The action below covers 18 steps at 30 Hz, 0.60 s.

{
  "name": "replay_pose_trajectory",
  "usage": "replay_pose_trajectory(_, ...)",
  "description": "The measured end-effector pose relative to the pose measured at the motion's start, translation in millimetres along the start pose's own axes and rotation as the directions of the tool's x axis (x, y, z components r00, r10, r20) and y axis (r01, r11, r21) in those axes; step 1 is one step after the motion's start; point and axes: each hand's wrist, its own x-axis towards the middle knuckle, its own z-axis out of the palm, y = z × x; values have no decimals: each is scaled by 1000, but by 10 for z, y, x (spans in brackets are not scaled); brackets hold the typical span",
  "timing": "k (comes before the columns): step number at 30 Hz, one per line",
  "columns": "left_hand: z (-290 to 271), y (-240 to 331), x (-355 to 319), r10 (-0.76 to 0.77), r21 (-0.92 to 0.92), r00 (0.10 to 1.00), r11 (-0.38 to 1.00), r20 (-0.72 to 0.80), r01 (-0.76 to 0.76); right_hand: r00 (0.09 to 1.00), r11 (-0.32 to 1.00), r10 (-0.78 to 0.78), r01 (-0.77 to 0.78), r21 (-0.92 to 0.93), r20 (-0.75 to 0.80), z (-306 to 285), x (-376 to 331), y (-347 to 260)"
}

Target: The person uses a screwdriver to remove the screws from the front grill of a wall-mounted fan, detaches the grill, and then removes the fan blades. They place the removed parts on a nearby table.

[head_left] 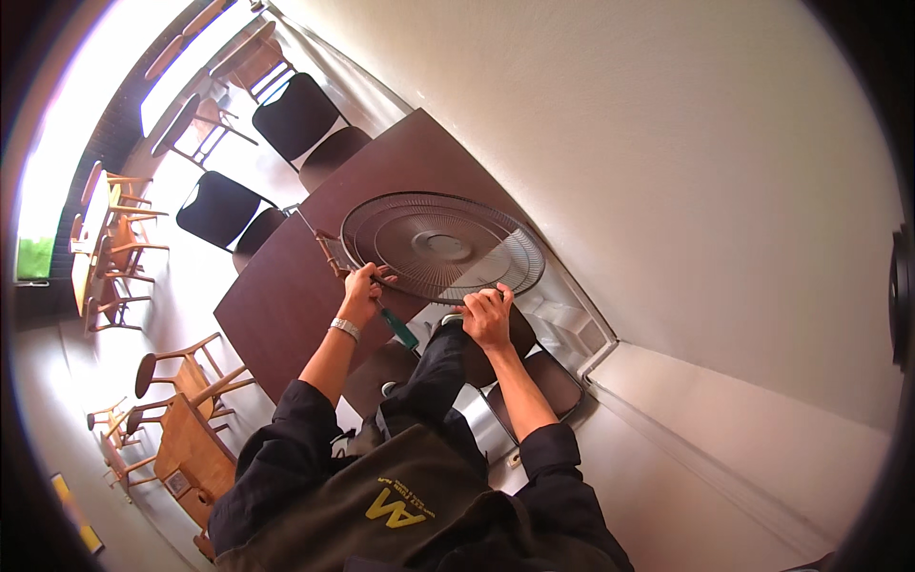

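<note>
Both hands closed on the near rim of a round wire fan grille [443, 246] lying flat on the dark bench [286, 305], left hand [360, 294] also gripping a green-handled screwdriver [398, 329], right hand [488, 316] apparently steadying the guard.

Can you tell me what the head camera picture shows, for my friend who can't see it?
A person's left hand and right hand grip the near rim of a round wire fan grille lying on a dark brown table. A green-handled screwdriver sticks out below the left hand, and black chairs stand along the table's far side.
</note>
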Motion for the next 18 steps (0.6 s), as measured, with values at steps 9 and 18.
replay_pose_trajectory(9, 176, -428, 441, 157, -85, 971, 981, -178, -174, 953, 965, 261, -260, -33, 154, 632, -195, 568)
replay_pose_trajectory(18, 196, -850, 957, 136, -145, 950, 972, -280, -182, 677, 754, 632, -649, -100, 377, 534, -234, 926)
